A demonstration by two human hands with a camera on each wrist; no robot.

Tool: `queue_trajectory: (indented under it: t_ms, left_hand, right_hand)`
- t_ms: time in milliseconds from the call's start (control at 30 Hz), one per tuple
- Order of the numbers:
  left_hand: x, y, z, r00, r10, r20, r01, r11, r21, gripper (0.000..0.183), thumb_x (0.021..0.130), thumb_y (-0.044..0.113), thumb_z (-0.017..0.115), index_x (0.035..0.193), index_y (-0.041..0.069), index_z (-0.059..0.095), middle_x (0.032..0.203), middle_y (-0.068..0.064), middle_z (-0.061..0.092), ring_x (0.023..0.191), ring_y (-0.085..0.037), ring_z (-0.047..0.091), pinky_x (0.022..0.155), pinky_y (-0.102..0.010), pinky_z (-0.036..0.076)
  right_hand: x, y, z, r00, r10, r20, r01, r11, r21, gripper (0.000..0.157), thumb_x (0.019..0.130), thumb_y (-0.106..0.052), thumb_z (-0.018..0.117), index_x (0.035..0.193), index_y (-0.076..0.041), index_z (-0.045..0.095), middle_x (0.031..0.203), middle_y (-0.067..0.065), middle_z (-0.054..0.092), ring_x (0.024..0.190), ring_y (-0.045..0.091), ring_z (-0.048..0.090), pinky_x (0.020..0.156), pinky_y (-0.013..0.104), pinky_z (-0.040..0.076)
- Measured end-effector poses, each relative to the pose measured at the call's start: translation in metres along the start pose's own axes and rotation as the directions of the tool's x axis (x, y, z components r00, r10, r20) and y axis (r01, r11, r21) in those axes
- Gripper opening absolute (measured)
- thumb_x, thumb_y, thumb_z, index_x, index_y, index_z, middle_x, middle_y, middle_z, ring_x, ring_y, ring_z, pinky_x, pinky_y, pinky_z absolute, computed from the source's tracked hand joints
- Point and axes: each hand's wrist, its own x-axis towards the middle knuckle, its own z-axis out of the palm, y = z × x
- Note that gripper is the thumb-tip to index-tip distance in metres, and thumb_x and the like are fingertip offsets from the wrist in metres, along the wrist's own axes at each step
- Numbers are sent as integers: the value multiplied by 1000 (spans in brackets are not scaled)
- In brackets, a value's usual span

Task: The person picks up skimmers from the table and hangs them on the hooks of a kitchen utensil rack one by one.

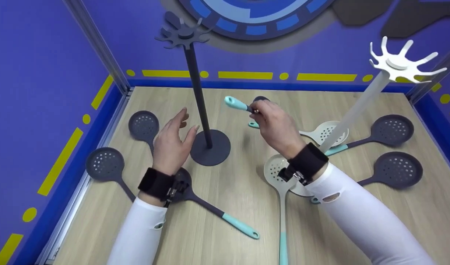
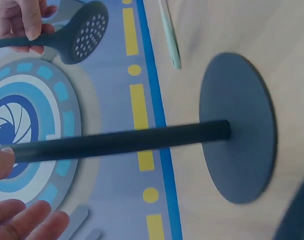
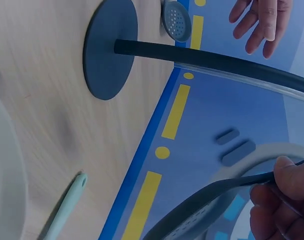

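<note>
Beside the dark stand [image 1: 198,95], a pinched skimmer [image 2: 89,32]

Just left of that stand, the left hand [image 1: 172,141] is loosely spread, holding nothing. To the stand's right, the right hand [image 1: 276,125] pinches the skimmer's shaft in midair; so slight a grip could let the head twist. Its teal handle end [image 1: 235,103] points toward the stand and might knock it. Farther right, a swinging forearm [image 1: 365,213] could clip the white stand [image 1: 358,106].
</note>
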Motion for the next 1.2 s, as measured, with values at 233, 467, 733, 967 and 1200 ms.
queue_trajectory:
  t_ms: [233, 467, 733, 967, 1200]
  left_hand:
    - [15, 15, 18, 997, -56, -43, 51, 993, -108, 49, 99, 40, 73, 140, 15, 66, 127, -6, 73, 111, -22, 72, 98, -40, 58]
    - [23, 21, 32, 991, -110, -82, 90, 972, -218, 31, 96, 30, 79, 121, 14, 73, 109, -3, 75, 101, -16, 73, 88, -33, 62]
    - [26, 19, 46, 990, -57, -126, 27, 972, -235, 27, 99, 28, 75, 119, 10, 71, 107, -6, 73, 100, -17, 74, 82, -30, 64]
    - [26, 16, 51, 988, 6, -152, -35, 981, -192, 28, 101, 27, 72, 121, 8, 69, 109, -8, 71, 102, -19, 72, 81, -29, 64]
    - [26, 14, 50, 989, 17, -144, -44, 981, -187, 31, 102, 33, 69, 121, 9, 69, 109, -8, 71, 103, -18, 72, 81, -30, 65]
  right_hand:
    - [14, -4, 0, 994, 104, -20, -102, 990, 96, 6, 104, -10, 66, 110, -9, 67, 98, 6, 69, 87, 19, 64, 76, 36, 55]
    - [31, -4, -2, 974, 226, 3, -223, 958, 178, 10, 105, -13, 64, 114, -10, 66, 105, 6, 71, 92, 19, 65, 81, 36, 56]
    - [58, -1, -7, 942, 330, 57, -334, 914, 231, 16, 107, -15, 61, 121, -8, 65, 115, 7, 70, 105, 19, 67, 93, 35, 57]
    - [76, 3, -13, 937, 329, 118, -347, 918, 193, 14, 108, -18, 60, 120, -13, 64, 115, 4, 70, 103, 17, 67, 96, 34, 57]
    - [89, 3, -15, 936, 290, 200, -322, 935, 150, 14, 108, -19, 60, 121, -14, 64, 113, 3, 70, 104, 16, 66, 97, 34, 56]
